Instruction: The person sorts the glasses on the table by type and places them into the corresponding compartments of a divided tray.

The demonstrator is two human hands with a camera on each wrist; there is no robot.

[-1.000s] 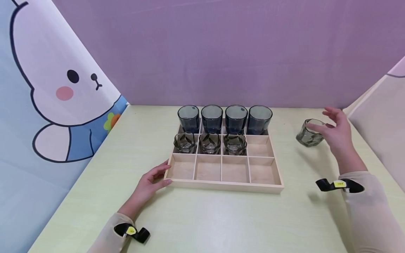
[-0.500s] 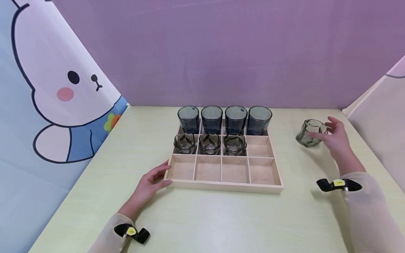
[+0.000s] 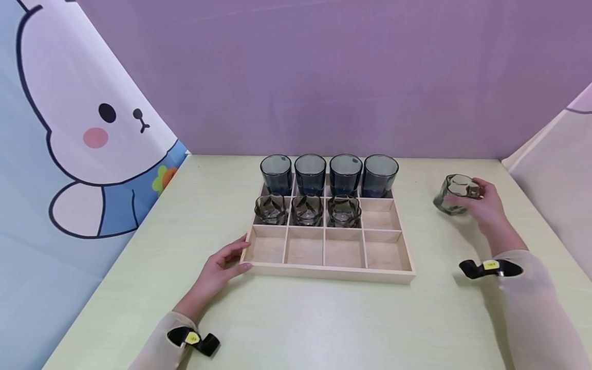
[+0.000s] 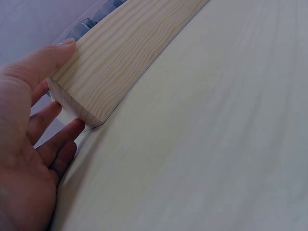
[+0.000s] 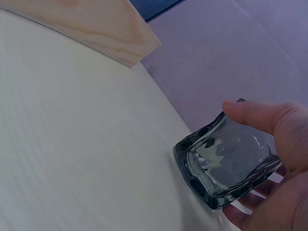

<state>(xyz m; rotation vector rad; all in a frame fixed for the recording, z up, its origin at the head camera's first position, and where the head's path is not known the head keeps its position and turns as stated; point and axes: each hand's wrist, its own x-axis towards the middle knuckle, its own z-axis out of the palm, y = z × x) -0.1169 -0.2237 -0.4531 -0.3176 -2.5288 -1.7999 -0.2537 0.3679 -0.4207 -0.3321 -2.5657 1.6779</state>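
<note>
My right hand [image 3: 491, 208] grips a short grey-tinted drinking glass [image 3: 447, 199] on the right of the table. In the right wrist view the thumb lies along one side of the glass [image 5: 231, 159] and fingers wrap the other. My left hand [image 3: 216, 267] holds the front left corner of a divided wooden tray [image 3: 324, 272], thumb on its front wall and fingertips at its left side, as the left wrist view shows. Several tall blue-grey glasses [image 3: 311, 177] fill the back row of the tray. Three short wavy glasses [image 3: 307, 211] stand in the middle row.
The middle row's right compartment [image 3: 379, 213] and the front-row compartments [image 3: 302, 246] hold no glasses. A pale table [image 3: 324, 324] lies beneath everything. Behind it hangs a purple cloth [image 3: 337, 77], with a cartoon-printed cloth [image 3: 92, 169] at the left.
My right hand has come down around the short glass and its fingers have closed on it. The left hand and the tray have stayed in place.
</note>
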